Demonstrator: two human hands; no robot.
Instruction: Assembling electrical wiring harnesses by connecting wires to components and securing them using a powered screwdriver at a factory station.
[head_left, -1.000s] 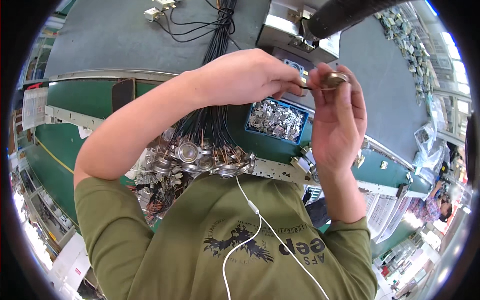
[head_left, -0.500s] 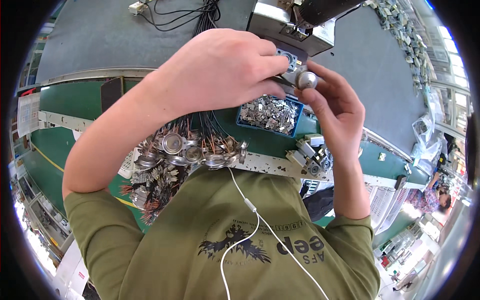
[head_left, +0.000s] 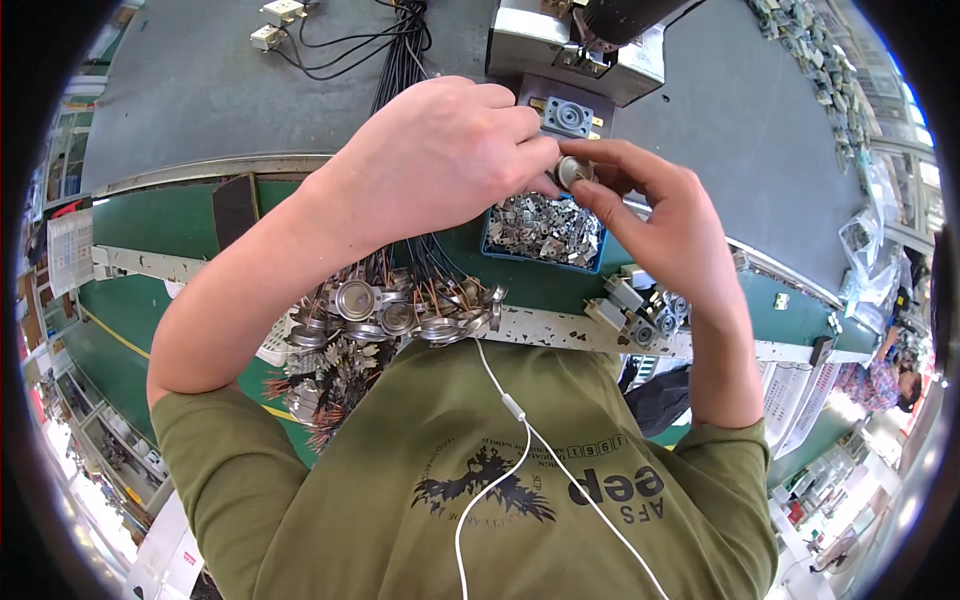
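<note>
Between the thumb and fingers of my right hand [head_left: 655,205] is a small round metal cap [head_left: 573,172], its disc face tilted up. My left hand [head_left: 475,145] is closed in a pinch right beside it; what those fingertips hold is hidden behind them. Just beyond both hands, a grey block with a round socket [head_left: 567,117] and brass tabs sits on the small plate of a bench machine [head_left: 630,65]. Below my fingers lies a blue bin [head_left: 545,262] full of small metal clips [head_left: 545,228].
Round metal caps on black wires [head_left: 360,298] hang in a bundle over the near bench edge. Several white-and-grey blocks [head_left: 640,305] lie near my right forearm. A black cable bundle [head_left: 405,50] runs across the grey mat [head_left: 220,100]. More parts [head_left: 815,60] line the far right.
Both hands have drawn nearer to me and closer together. The metal cap has moved left and turned over in my right fingers. The grey block on the plate has come into fuller view.
</note>
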